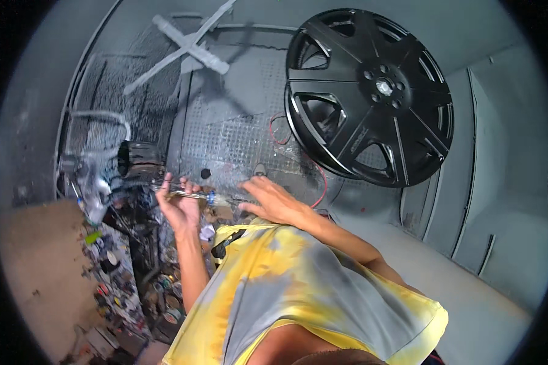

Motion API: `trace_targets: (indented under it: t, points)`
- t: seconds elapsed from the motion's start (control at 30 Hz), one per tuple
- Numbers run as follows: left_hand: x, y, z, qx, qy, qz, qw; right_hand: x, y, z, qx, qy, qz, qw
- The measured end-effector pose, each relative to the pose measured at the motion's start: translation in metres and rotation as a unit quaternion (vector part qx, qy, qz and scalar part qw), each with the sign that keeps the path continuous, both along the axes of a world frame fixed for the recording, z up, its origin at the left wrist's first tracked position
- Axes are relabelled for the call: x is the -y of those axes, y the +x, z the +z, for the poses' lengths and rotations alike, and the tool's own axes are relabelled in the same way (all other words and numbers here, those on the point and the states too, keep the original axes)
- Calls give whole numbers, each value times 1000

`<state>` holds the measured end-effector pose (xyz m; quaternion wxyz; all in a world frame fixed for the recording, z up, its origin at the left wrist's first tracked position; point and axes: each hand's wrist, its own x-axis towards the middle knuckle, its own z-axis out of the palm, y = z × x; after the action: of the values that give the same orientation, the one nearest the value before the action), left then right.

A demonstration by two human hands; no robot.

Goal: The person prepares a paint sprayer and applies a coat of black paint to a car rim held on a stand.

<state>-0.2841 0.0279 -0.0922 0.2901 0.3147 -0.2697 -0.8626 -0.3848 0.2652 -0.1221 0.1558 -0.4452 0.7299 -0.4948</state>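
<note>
My left hand (181,205) is closed around the shiny metal shaft of a slender tool (187,193). The tool lies crosswise in front of my body, with a blue and clear part at its right end. A dark, glossy cylinder (141,159) sits at its left end; whether the two are joined I cannot tell. My right hand (269,198) hovers just right of the blue part, fingers and thumb apart, with nothing visible in it. Beyond it to the right stands a large black car wheel rim (371,97) with broad spokes, facing up.
A thin red hose (324,188) loops beneath the rim. A grey cross-shaped stand (192,45) is at the far left. Cluttered cans and tools (112,261) fill the lower left beside a brown board (36,267). Grey walls (511,140) enclose the right side.
</note>
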Motion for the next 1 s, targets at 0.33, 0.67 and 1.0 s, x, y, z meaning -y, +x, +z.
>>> trace_targets:
  t: [0.33, 0.67, 1.0]
  points:
    - [8, 207, 41, -22, 112, 242, 964, 27, 97, -7, 121, 52, 316, 940]
    - [-61, 379, 19, -52, 174, 462, 868, 76, 223, -2, -72, 104, 443, 888]
    - [-124, 602, -49, -83, 176, 605, 772, 77, 370, -41, -91, 230, 539, 805]
